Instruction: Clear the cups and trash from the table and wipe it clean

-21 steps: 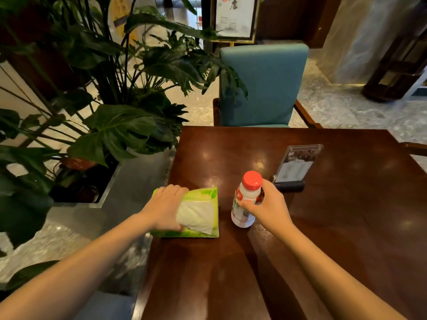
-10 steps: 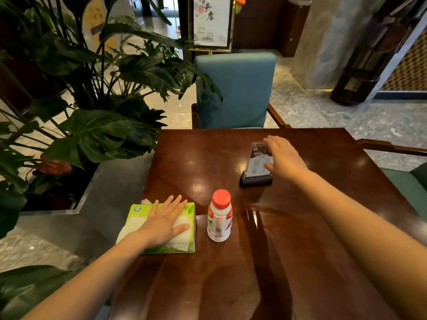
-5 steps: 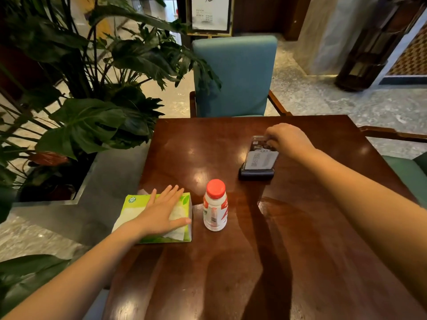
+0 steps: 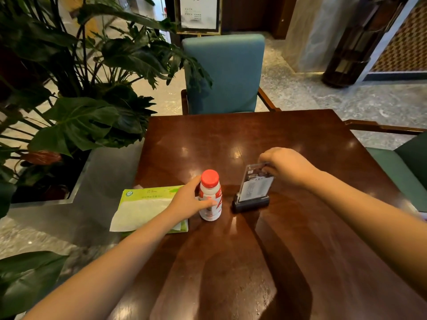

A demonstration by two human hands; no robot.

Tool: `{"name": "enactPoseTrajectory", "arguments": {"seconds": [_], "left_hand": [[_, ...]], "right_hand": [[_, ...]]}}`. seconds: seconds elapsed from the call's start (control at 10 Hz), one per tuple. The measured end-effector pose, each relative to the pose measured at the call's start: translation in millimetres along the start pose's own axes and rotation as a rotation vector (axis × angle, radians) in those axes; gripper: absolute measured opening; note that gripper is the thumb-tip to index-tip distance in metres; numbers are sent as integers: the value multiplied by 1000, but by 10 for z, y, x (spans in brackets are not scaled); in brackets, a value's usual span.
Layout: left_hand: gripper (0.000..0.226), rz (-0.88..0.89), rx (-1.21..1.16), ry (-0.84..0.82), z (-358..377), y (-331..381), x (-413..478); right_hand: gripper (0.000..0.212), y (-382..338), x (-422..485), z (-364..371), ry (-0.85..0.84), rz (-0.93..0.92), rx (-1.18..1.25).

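A small white bottle (image 4: 212,192) with a red cap stands upright on the dark wooden table (image 4: 288,262), left of centre. My left hand (image 4: 188,200) wraps around its left side. Beside it on the left lies a green tissue pack (image 4: 141,207) at the table's left edge. Right of the bottle stands a clear acrylic sign holder (image 4: 253,188) on a black base. My right hand (image 4: 285,166) pinches its top right corner.
A teal chair (image 4: 223,72) stands at the far side of the table, another green seat (image 4: 402,174) at the right edge. A large leafy plant (image 4: 76,93) in a metal planter crowds the left side. Stone floor surrounds the table.
My left hand left the tissue pack and took hold of the bottle. My right hand has drawn the sign holder nearer, beside the bottle, holding it by its top.
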State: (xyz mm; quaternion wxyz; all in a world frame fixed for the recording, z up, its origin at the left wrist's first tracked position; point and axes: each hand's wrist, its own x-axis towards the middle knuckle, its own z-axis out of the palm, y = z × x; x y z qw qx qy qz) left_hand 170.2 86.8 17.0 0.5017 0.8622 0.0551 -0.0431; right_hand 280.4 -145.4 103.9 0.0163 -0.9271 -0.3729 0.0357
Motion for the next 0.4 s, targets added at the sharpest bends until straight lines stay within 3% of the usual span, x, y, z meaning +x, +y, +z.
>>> {"name": "enactPoseTrajectory", "arguments": {"seconds": [0.2,0.3,0.4], "left_hand": [[65,-21,-26,-117,-106,110,0],[66,-29,121,-406,-318,332,-12],[89,-81,564,-577,-728,642,146]], "right_hand": [[18,-61,-27,-7,-58,71,63],[23,-129,32,-64,-176,86,14],[40,-163,78,-284,-348,122,33]]}}
